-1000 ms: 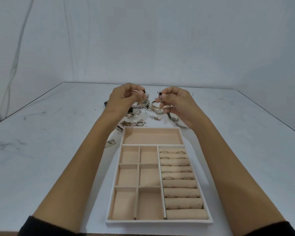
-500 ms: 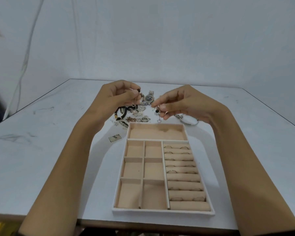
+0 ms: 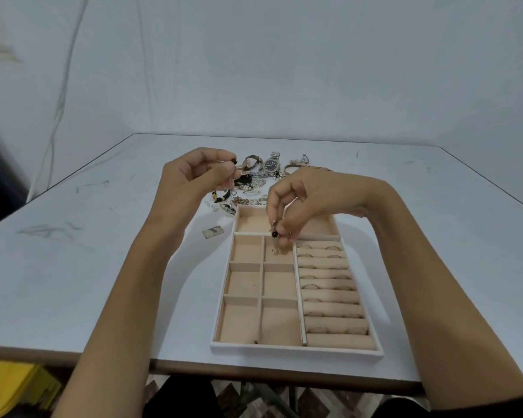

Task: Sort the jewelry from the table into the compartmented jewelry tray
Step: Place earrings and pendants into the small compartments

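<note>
Two hands (image 3: 194, 176) (image 3: 299, 203), one tray (image 3: 296, 350), one table (image 3: 103, 267)

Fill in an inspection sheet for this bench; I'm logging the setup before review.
Surface: table, white, scuffed with grey marks.
Job's things: jewelry tray with rings on its rolls; jewelry pile and a watch beyond it.
Clutter: flat tag left of the tray.
Hands: left hand pinches a dark-bead piece over the pile; right hand pinches a dark-bead earring over the tray's small compartments.
Cables: pale line down the backdrop; cable or crease, cannot tell.
Surroundings: yellow object under the table.
</note>
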